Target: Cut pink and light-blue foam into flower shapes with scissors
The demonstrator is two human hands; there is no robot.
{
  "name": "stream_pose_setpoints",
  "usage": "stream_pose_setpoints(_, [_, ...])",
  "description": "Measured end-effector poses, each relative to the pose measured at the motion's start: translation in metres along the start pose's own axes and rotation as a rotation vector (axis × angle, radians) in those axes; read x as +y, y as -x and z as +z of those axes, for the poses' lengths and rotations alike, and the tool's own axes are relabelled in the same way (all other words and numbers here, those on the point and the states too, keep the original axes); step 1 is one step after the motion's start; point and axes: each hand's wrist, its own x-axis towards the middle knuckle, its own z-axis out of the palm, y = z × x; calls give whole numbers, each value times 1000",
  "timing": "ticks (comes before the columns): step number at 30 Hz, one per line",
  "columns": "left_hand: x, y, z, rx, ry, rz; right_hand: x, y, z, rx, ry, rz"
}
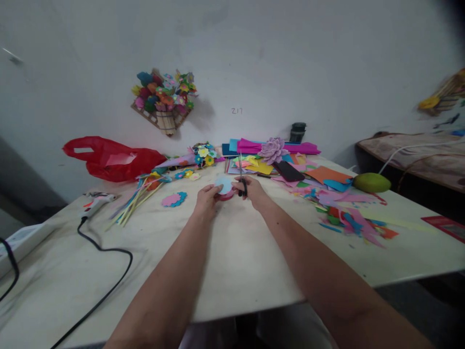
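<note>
My left hand (208, 198) pinches a light blue round paper piece (224, 184) at its left edge. Something pink or red (226, 196) shows just under that piece; whether it is held too, I cannot tell. My right hand (252, 189) grips a pair of scissors (240, 170) by the black handles, blades pointing up and away from me. The right fingertips are close to the right edge of the round piece. To the left of my left hand, pink and blue scalloped paper shapes (174, 199) lie overlapping on the table.
Coloured paper scraps (358, 223) spread over the right side, near a green-yellow oval object (372, 182). A dark phone-like slab (288, 171) and a purple flower (273, 150) lie at the back. Leftward are a red plastic bag (109, 162), thin strips (131, 203) and a corded glue gun (96, 203).
</note>
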Motion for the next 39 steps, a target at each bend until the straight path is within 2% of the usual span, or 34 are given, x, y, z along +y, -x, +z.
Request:
stream_pose_setpoints(6, [-2,1,-2,-129,-123,-82,-4,0,1,13,-65,-32])
stream_pose_setpoints(10, [-3,2,-2,-157,-162,-108,-2,-2,2,3,-84,-44])
stream_pose_setpoints(15, [-5,-1,-3,-104,-129,-69,-3,1,6,16,-31,-15])
stream_pose_setpoints(25, [-2,3,1,-86,50,-51,-5,12,21,36,7,51])
stream_pose_setpoints(31, [-2,2,1,-25,31,-26,-6,11,19,63,29,25])
stream_pose_setpoints(35, [-2,-2,-2,40,69,19,-4,7,11,68,119,45])
stream_pose_setpoints(37, [-1,-3,-2,74,105,29,-2,4,4,13,170,69])
stream_pose_setpoints(39, [1,-4,-3,106,133,28,-1,2,-4,-101,197,93])
